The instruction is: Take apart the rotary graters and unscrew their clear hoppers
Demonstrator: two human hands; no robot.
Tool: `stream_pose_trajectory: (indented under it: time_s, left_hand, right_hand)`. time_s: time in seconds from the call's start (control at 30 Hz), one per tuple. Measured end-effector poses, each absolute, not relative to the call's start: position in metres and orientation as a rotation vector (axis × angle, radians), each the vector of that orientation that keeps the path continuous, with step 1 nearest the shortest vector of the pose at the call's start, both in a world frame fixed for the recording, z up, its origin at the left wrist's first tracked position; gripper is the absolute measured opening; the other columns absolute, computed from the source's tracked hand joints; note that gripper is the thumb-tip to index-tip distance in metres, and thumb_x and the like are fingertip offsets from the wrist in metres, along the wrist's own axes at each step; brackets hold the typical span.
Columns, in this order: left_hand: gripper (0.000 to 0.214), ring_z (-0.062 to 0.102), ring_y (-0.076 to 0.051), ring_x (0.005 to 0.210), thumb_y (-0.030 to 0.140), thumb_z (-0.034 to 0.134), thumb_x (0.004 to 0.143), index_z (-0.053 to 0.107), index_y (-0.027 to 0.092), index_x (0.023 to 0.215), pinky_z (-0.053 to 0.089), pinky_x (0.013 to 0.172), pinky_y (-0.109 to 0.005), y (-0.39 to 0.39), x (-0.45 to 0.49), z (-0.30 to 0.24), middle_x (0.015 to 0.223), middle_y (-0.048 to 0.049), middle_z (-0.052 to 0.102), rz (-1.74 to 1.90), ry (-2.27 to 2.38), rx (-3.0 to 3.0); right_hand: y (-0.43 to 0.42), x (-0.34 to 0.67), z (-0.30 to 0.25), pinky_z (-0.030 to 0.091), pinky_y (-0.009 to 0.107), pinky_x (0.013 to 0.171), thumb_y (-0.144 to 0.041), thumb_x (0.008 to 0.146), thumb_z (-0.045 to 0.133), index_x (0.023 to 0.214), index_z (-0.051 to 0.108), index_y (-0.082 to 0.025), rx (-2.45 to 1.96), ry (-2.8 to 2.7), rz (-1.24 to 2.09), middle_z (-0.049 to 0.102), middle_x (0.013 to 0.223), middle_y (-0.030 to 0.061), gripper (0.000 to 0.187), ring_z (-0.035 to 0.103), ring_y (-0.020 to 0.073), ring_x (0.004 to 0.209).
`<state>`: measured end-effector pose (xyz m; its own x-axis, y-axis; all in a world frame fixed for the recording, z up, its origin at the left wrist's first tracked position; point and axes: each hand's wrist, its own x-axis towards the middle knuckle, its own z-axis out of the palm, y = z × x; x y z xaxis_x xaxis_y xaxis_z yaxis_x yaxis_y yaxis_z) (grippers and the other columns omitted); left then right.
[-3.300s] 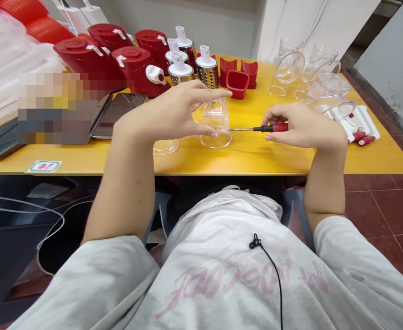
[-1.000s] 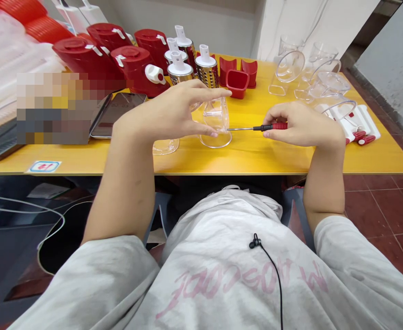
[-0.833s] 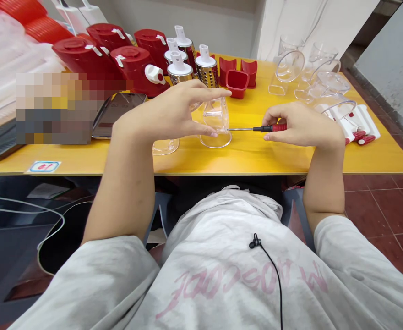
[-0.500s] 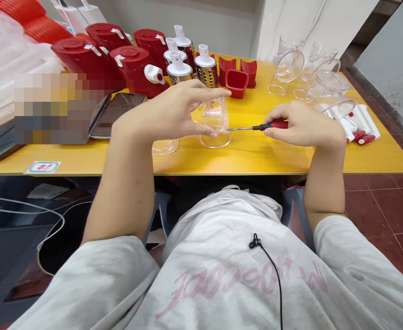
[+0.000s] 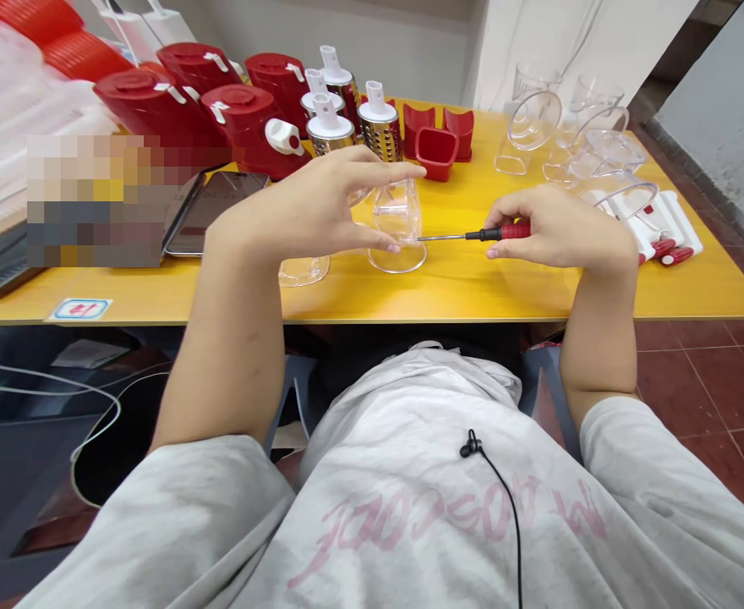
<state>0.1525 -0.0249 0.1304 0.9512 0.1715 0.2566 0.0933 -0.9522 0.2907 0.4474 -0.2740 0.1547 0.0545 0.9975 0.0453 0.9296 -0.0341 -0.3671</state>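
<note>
My left hand grips a clear plastic housing that lies on its side on the yellow table. Its index finger stretches over the top, while the thumb presses the near side. In my right hand is a screwdriver with a red and black handle, held level between thumb and fingers. The metal shaft points left, and its tip meets the right edge of the clear housing. Whether a screw sits there is too small to tell. Another part of clear plastic shows below my left wrist.
Red grater bodies and metal grating drums stand at the back left, beside red pushers. More clear housings occupy the right rear, near white handles with red ends. A dark tablet-like device rests left of my hand.
Almost nothing differs. Both hands stay in place, with the screwdriver tip still at the housing's edge.
</note>
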Motion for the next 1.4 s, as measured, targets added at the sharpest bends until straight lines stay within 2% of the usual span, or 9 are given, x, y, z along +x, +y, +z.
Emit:
stream_pose_trajectory:
  time_s: [0.2,0.4,0.5,0.57,0.67,0.77,0.97,1.23,1.4]
  left_hand:
    - [0.11,0.077,-0.047,0.15,0.107,0.075,0.107,0.064,0.046,0.197,0.062,0.14,-0.065,-0.02,0.151,0.13,0.164,-0.0128,0.08,0.429,0.141,2.794]
    - [0.118,0.079,-0.045,0.143,0.112,0.071,0.106,0.065,0.039,0.199,0.064,0.134,-0.064,-0.021,0.15,0.133,0.159,-0.0157,0.081,0.427,0.16,2.796]
    - [0.124,0.078,-0.045,0.141,0.116,0.072,0.1,0.066,0.039,0.198,0.064,0.133,-0.065,-0.024,0.149,0.137,0.156,-0.0159,0.081,0.419,0.208,2.778]
    - [0.12,0.078,-0.045,0.141,0.114,0.074,0.099,0.068,0.044,0.196,0.065,0.132,-0.067,-0.027,0.148,0.14,0.156,-0.0141,0.082,0.443,0.214,2.766]
    - [0.101,0.075,-0.044,0.151,0.106,0.077,0.102,0.07,0.056,0.189,0.062,0.139,-0.07,-0.03,0.145,0.143,0.168,-0.0053,0.083,0.491,0.173,2.744]
    - [0.087,0.074,-0.044,0.163,0.095,0.082,0.106,0.073,0.057,0.183,0.058,0.147,-0.073,-0.033,0.142,0.144,0.18,0.0019,0.079,0.571,0.141,2.691]
    - [0.086,0.075,-0.045,0.165,0.097,0.091,0.1,0.075,0.063,0.177,0.058,0.148,-0.075,-0.033,0.14,0.144,0.179,0.0043,0.08,0.656,0.091,2.637]
    - [0.088,0.074,-0.046,0.166,0.096,0.089,0.101,0.071,0.068,0.183,0.056,0.15,-0.075,-0.032,0.141,0.144,0.183,0.0096,0.078,0.617,0.105,2.661]
    - [0.083,0.075,-0.044,0.166,0.093,0.091,0.102,0.074,0.068,0.18,0.056,0.15,-0.075,-0.031,0.142,0.143,0.182,0.0086,0.079,0.622,0.08,2.643]
  right_hand:
    - [-0.278,0.443,0.16,0.057,0.046,0.089,-0.06,0.102,0.102,0.115,0.097,-0.031,-2.031,-1.91,0.306,0.088,0.098,0.0057,0.032,0.08,0.0326,0.102]
    - [-0.282,0.435,0.164,0.064,0.056,0.097,-0.052,0.106,0.098,0.124,0.1,-0.033,-2.068,-1.873,0.235,0.093,0.107,0.0083,0.026,0.085,0.0379,0.106]
    - [-0.285,0.43,0.167,0.065,0.058,0.098,-0.058,0.107,0.096,0.126,0.101,-0.034,-2.078,-1.862,0.243,0.095,0.11,0.0093,0.031,0.085,0.0396,0.106]
    - [-0.288,0.427,0.17,0.063,0.057,0.094,-0.063,0.108,0.092,0.121,0.101,-0.034,-2.061,-1.861,0.244,0.093,0.105,0.009,0.033,0.083,0.0384,0.102]
    - [-0.296,0.428,0.174,0.057,0.053,0.087,-0.068,0.11,0.087,0.112,0.1,-0.031,-2.033,-1.843,0.229,0.088,0.093,0.0083,0.039,0.077,0.0343,0.092]
    - [-0.304,0.431,0.178,0.055,0.05,0.083,-0.07,0.11,0.086,0.111,0.099,-0.029,-2.045,-1.802,0.254,0.084,0.086,0.0079,0.042,0.076,0.0337,0.089]
    - [-0.312,0.433,0.184,0.056,0.05,0.08,-0.075,0.11,0.084,0.112,0.099,-0.033,-2.067,-1.77,0.252,0.086,0.088,0.0079,0.045,0.079,0.036,0.093]
    - [-0.301,0.425,0.179,0.055,0.053,0.083,-0.066,0.109,0.083,0.111,0.098,-0.03,-2.05,-1.846,0.262,0.091,0.099,0.0093,0.038,0.075,0.0332,0.088]
    - [-0.298,0.424,0.178,0.052,0.052,0.083,-0.055,0.108,0.079,0.108,0.097,-0.029,-2.011,-1.878,0.261,0.089,0.095,0.0083,0.031,0.072,0.03,0.084]
